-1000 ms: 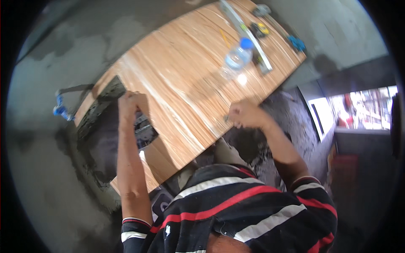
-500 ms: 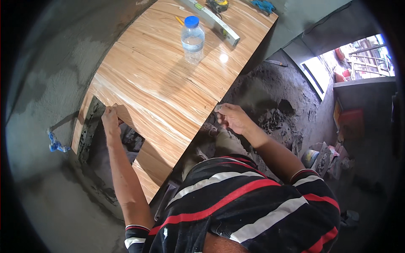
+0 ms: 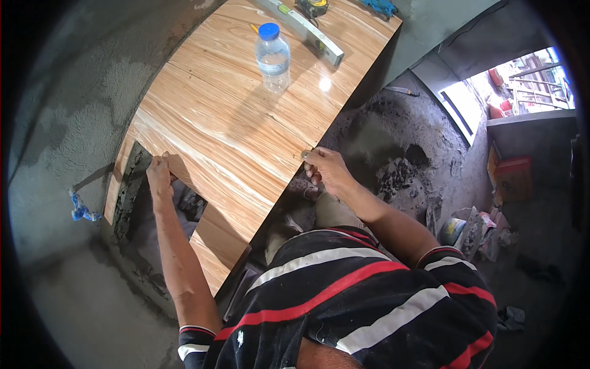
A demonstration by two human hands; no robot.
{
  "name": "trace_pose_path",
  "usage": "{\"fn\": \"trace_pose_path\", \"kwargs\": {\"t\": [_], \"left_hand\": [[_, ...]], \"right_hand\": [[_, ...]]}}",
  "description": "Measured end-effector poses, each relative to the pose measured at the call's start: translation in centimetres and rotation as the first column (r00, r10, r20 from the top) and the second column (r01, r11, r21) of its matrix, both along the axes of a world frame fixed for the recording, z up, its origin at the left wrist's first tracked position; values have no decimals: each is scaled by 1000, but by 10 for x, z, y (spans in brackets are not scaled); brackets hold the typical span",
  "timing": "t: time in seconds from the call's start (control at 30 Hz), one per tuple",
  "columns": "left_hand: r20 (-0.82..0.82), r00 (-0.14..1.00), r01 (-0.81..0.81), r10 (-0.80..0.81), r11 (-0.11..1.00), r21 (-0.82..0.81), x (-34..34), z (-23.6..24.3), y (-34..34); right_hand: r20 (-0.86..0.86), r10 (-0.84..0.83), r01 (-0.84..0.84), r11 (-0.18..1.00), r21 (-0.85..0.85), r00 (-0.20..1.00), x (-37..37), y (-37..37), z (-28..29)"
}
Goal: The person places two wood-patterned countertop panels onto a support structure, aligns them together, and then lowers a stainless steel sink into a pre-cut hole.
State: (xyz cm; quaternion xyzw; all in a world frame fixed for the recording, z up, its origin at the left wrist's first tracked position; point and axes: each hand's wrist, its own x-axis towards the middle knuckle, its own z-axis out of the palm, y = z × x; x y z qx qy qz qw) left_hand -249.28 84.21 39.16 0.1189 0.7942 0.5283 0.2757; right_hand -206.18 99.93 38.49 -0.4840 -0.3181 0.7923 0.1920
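Note:
My left hand [image 3: 161,178] grips the edge of the wood-patterned tile [image 3: 215,147] at the dark rectangular cutout [image 3: 147,227]. My right hand [image 3: 322,166] pinches a small dull piece [image 3: 306,154], too small to identify, at the tiled surface's front edge. A narrow tile strip [image 3: 120,178] lies along the cutout's wall side. Farther back on the tiles stand or lie a water bottle [image 3: 271,58] with a blue cap, a spirit level [image 3: 329,49], a yellow pencil [image 3: 254,29], a yellow-black tape measure [image 3: 311,7] and a small blue object [image 3: 378,7].
A blue pipe fitting [image 3: 83,208] juts from the rough cement wall [image 3: 55,141] at left. My legs stand over the mud-streaked floor [image 3: 399,154] below the edge. At right are a bright opening [image 3: 522,80], a red box [image 3: 513,178] and heaped bags [image 3: 476,237].
The view has swung, so the tiled top sits farther left and higher. My right hand has shifted slightly left along the front edge since half a second ago. My left hand stays at the cutout.

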Motion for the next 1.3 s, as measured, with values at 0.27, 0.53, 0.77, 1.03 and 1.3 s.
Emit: {"fn": "trace_pose_path", "kwargs": {"t": [0.27,0.53,0.77,1.03,1.3], "left_hand": [[-30,999,14,-15,1000,-12,6,0,4],[-736,665,-112,-125,958,-265,-20,-19,-27],[-486,181,502,-855,505,-702,192,50,99],[-631,163,466,-759,623,-628,184,20,104],[-758,296,174,-581,813,-556,97,19,120]], "right_hand": [[-37,-14,16,999,50,999,6,4,-9],[61,310,-311,950,10,949,21,24,0],[89,119,-124,991,55,989,94,35,-12],[72,218,-226,965,135,973,87,46,3],[212,455,-480,624,617,865,-8,46,63]]}}
